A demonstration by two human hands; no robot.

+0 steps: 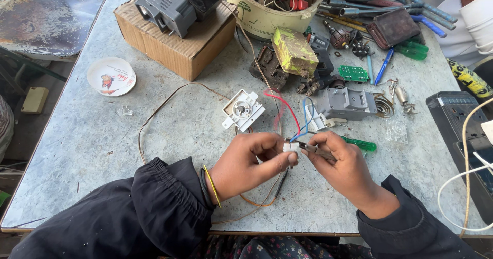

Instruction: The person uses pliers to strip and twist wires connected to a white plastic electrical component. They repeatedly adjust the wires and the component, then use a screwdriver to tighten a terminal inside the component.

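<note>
My two forearms, in black sleeves, reach in from the bottom edge and meet over the middle of the table. My left hand [246, 164], with a thin yellow bangle at the wrist, curls inward, thumb and fingers pinched on a small white connector block [291, 147]. My right hand [343, 167] faces it, fingers clenched around a thin screwdriver [314, 150] whose tip touches the block. Red and blue wires [292, 119] rise from the block toward the table's centre.

The table [77, 151] is a scuffed grey-blue sheet with worn edges, set outdoors beside a rusted metal seat at upper left. On the far side sits a brown cardboard box [174, 45] with a grey plastic device lying on top of it. To its right stands a cream tub [267, 15] full of parts and wire. A grey moulded housing [346, 104] lies just beyond my right hand, and a yellow-green block [294, 51] sits further back. A round white lid [111, 76] with a red picture rests well to the left. A white timer switch [242, 110] with a metal shaft lies just above my left hand. A small green circuit board [354, 73] sits among loose tools at upper right, near another person's white sleeve. A green screwdriver handle [362, 145] peeks out beside my right hand.
</note>
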